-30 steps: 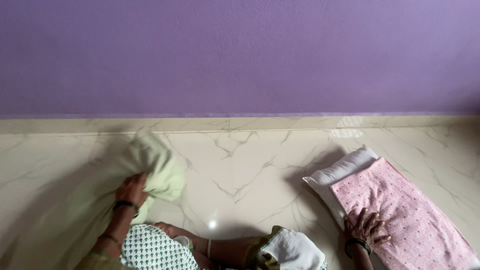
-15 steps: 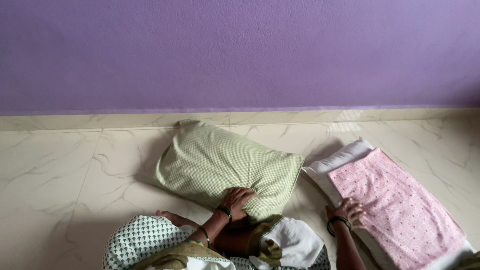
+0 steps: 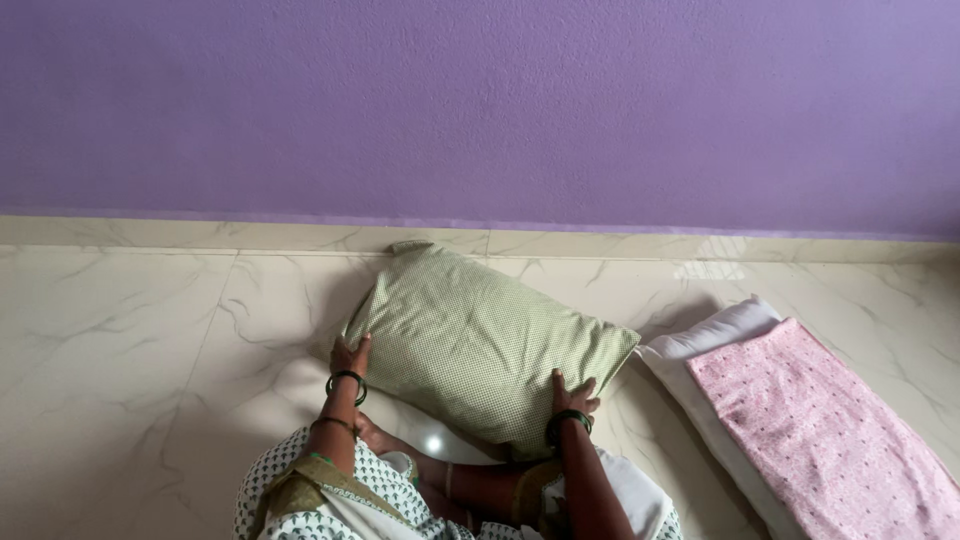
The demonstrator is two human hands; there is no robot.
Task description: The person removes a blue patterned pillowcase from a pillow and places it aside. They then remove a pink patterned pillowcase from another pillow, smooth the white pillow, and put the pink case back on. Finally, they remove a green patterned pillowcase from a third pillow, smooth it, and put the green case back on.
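So the green checked pillow (image 3: 487,343) is lying on the marble floor (image 3: 130,350), tilted at an angle, with its far corner right up near the skirting under the purple wall (image 3: 480,100). The left hand (image 3: 350,357) is on the pillow's left edge, fingers curled around that side, gripping it. The right hand (image 3: 574,392) sits on the near right edge, fingers spread flat over the fabric, pressing more than grabbing from what I can see. Both wrists have dark bangles on. Just to the right of the green one there's a white pillow (image 3: 712,338) on the floor with a pink patterned pillowcase (image 3: 830,430) laid flat on top, close to the green pillow's right corner but neither hand is touching them. The person's green-and-white printed clothing (image 3: 300,490) fills the bottom of the view
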